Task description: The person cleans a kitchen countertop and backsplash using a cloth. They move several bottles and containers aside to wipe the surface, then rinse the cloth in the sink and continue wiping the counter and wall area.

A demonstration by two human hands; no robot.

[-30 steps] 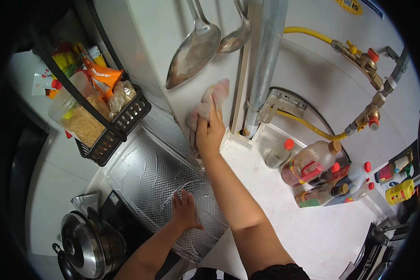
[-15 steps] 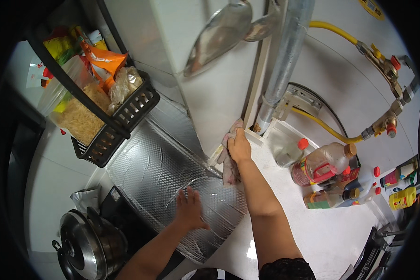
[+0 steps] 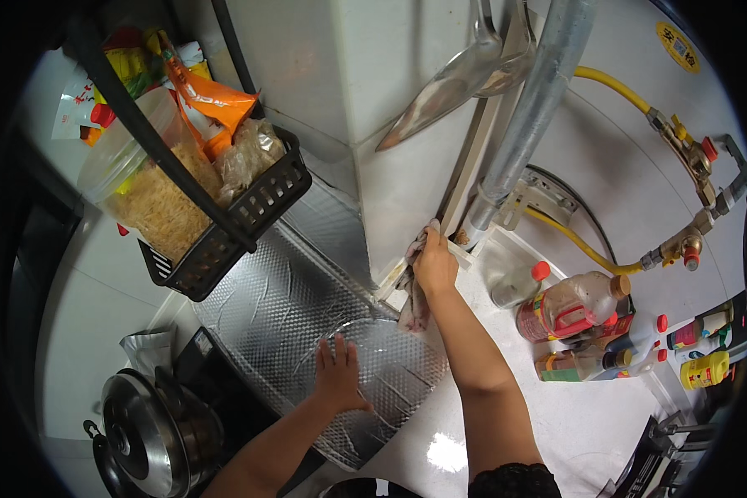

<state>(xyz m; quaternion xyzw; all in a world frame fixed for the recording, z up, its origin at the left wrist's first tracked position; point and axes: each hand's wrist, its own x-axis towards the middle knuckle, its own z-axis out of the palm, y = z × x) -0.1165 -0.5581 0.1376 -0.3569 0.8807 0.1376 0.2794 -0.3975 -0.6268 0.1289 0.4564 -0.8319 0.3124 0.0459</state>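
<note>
Head view: right hand closed around a rag, pressing it on the bottom corner of the white cabinet above the table's back edge. Left hand flat, fingers spread, holds nothing, braced on the foil sheet. Wiping step, I'd judge (mid-stroke). Next move needs steady pressure along that lower edge.

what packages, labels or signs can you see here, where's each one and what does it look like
Orange packet: top of the black basket, upper left, crumpled.
Clear bag: in the basket, beside a tub of pale strands.
Yellow sticker: wall, top right, oval.
Oil bottle: counter at right, clear, red label.
Yellow bottle: far right, small.
</note>
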